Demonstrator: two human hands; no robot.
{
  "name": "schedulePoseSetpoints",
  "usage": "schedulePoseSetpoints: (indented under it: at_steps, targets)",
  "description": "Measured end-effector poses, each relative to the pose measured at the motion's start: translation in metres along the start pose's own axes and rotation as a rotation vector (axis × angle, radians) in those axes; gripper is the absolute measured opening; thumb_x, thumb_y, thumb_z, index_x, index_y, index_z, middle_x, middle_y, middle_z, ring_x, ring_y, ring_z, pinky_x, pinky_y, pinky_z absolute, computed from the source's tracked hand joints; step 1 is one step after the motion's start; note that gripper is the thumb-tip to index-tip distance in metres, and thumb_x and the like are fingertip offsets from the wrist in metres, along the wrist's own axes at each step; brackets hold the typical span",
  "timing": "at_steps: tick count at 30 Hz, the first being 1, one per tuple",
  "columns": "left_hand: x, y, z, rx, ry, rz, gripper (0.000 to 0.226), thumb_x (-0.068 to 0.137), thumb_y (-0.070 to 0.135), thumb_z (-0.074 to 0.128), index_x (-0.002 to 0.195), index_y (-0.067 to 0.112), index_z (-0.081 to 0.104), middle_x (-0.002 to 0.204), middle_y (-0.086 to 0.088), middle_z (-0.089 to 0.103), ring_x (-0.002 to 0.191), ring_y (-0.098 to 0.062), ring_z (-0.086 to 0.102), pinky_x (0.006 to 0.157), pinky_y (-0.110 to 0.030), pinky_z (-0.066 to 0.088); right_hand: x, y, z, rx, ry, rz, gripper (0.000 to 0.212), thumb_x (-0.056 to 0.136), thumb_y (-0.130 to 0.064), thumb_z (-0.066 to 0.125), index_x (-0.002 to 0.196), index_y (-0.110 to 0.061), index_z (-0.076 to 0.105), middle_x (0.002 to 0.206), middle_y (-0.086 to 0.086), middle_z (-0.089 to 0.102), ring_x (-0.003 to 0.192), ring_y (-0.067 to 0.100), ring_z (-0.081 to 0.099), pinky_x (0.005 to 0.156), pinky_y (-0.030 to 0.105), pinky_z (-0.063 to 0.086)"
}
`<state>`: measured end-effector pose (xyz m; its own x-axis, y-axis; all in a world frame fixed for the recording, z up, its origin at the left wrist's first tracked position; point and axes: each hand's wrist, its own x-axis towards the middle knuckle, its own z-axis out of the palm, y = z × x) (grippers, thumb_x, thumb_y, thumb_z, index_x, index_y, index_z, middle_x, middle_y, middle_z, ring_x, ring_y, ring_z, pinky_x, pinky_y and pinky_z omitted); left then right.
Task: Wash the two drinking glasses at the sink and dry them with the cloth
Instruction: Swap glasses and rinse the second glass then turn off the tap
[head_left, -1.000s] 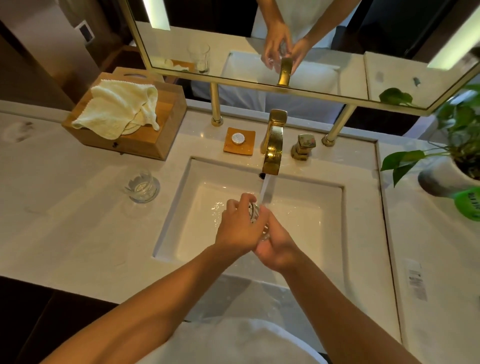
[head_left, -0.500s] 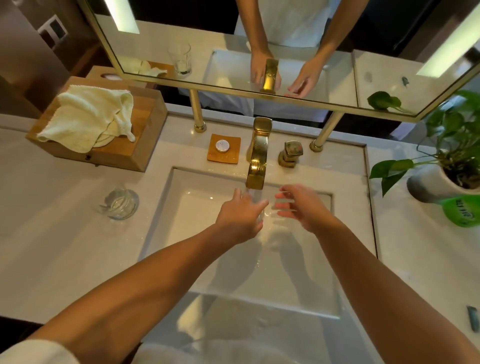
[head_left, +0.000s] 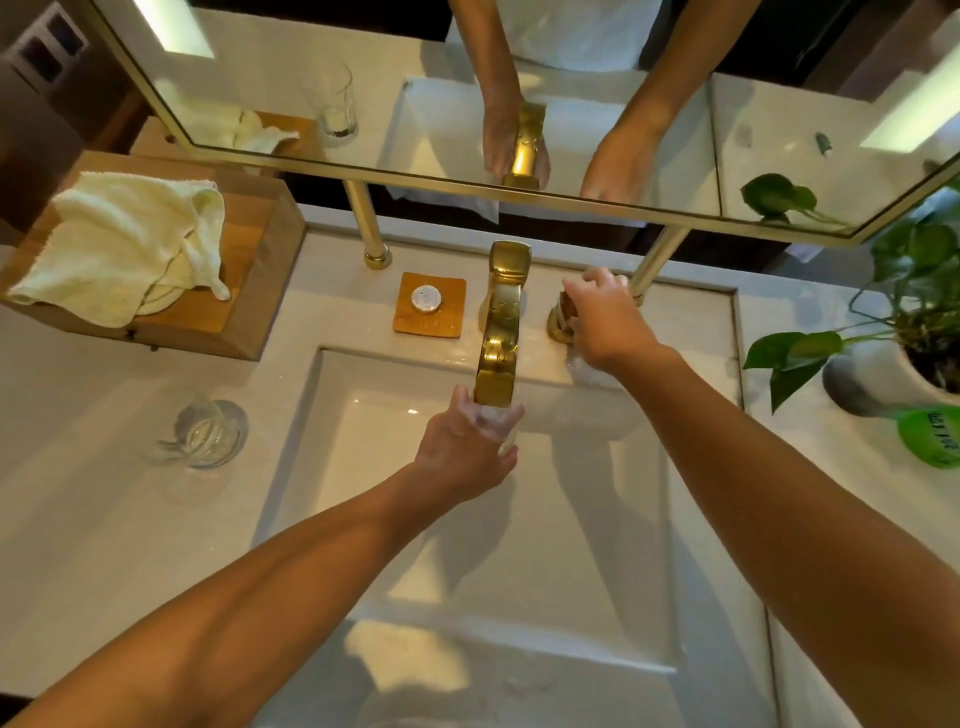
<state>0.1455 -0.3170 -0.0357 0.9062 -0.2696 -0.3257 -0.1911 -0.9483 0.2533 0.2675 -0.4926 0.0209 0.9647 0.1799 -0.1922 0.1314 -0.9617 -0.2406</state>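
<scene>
Head view: one sink (head_left: 363, 519), one wooden box (head_left: 260, 291) bearing one cloth (head_left: 114, 244), one gold tap (head_left: 501, 322), two hands, two glasses: left hand (head_left: 457, 452) curled round one glass (head_left: 501, 423) under the spout, right hand (head_left: 602, 317) gripping the tap handle (head_left: 563, 312), second glass (head_left: 202, 434) on the counter (head_left: 78, 519) left of the sink

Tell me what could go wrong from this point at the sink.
1. The left hand alone grips the glass right under the gold spout; it may slip, or knock the spout and chip.
2. The right hand is on the faucet handle; a sharp turn could splash water over the counter.
3. The second glass stands on the counter left of the sink, where the left arm might catch it.
</scene>
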Motion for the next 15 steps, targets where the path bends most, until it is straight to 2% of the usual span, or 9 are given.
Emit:
schedulePoseSetpoints:
  at_steps: [2, 5, 7, 9, 11, 13, 15]
  targets:
    - [0.000, 0.000, -0.004, -0.040, -0.012, -0.033, 0.055, 0.101, 0.054, 0.042, 0.151, 0.040, 0.022, 0.132, -0.016, 0.038, 0.105, -0.024, 0.055, 0.085, -0.031, 0.049, 0.003, 0.003, -0.001, -0.027, -0.031, -0.034, 0.060, 0.090, -0.006, 0.067, 0.144, -0.012, 0.044, 0.145, 0.014, 0.043, 0.135, 0.034, 0.039, 0.111, 0.045, 0.040]
    - [-0.003, 0.004, -0.013, 0.021, -0.002, -0.032, 0.058, 0.102, 0.054, 0.038, 0.154, 0.039, 0.018, 0.135, -0.017, 0.034, 0.113, -0.024, 0.051, 0.091, -0.032, 0.050, 0.008, 0.004, -0.003, -0.039, -0.065, -0.057, 0.047, 0.095, -0.014, 0.062, 0.139, -0.008, 0.048, 0.136, 0.014, 0.049, 0.124, 0.030, 0.049, 0.105, 0.041, 0.043]
    - [-0.005, 0.005, -0.016, 0.060, 0.025, -0.010, 0.058, 0.103, 0.053, 0.039, 0.155, 0.035, 0.021, 0.136, -0.016, 0.038, 0.119, -0.026, 0.047, 0.094, -0.034, 0.051, 0.009, 0.001, -0.001, -0.057, -0.049, -0.039, 0.039, 0.097, -0.019, 0.061, 0.132, -0.006, 0.052, 0.129, 0.015, 0.052, 0.116, 0.029, 0.053, 0.101, 0.040, 0.047]
    - [-0.005, 0.001, -0.014, 0.076, 0.069, 0.011, 0.055, 0.102, 0.051, 0.041, 0.153, 0.033, 0.028, 0.133, -0.012, 0.046, 0.120, -0.026, 0.044, 0.088, -0.033, 0.049, 0.006, -0.003, 0.004, -0.052, -0.003, -0.010, 0.037, 0.099, -0.025, 0.056, 0.129, -0.004, 0.052, 0.122, 0.016, 0.054, 0.110, 0.029, 0.057, 0.096, 0.039, 0.050]
    - [-0.007, -0.006, -0.006, 0.097, 0.073, 0.019, 0.053, 0.101, 0.052, 0.040, 0.150, 0.034, 0.032, 0.140, -0.007, 0.049, 0.127, -0.028, 0.039, 0.087, -0.034, 0.046, 0.001, -0.005, 0.011, -0.049, 0.064, 0.006, 0.042, 0.102, -0.029, 0.050, 0.134, -0.001, 0.047, 0.122, 0.017, 0.054, 0.111, 0.029, 0.059, 0.093, 0.039, 0.050]
    - [-0.011, -0.012, 0.001, 0.099, 0.072, 0.012, 0.052, 0.100, 0.054, 0.040, 0.149, 0.035, 0.034, 0.147, -0.006, 0.043, 0.131, -0.029, 0.036, 0.093, -0.036, 0.047, -0.001, -0.006, 0.018, -0.052, 0.109, 0.011, 0.047, 0.103, -0.028, 0.047, 0.140, 0.000, 0.042, 0.127, 0.019, 0.053, 0.115, 0.031, 0.059, 0.094, 0.039, 0.050]
    - [-0.018, -0.015, 0.003, 0.065, 0.133, 0.013, 0.050, 0.098, 0.054, 0.045, 0.143, 0.034, 0.039, 0.140, -0.008, 0.042, 0.124, -0.027, 0.041, 0.090, -0.035, 0.050, 0.000, -0.008, 0.018, -0.048, 0.089, 0.044, 0.049, 0.102, -0.024, 0.050, 0.144, 0.000, 0.039, 0.133, 0.022, 0.050, 0.120, 0.034, 0.056, 0.099, 0.041, 0.048]
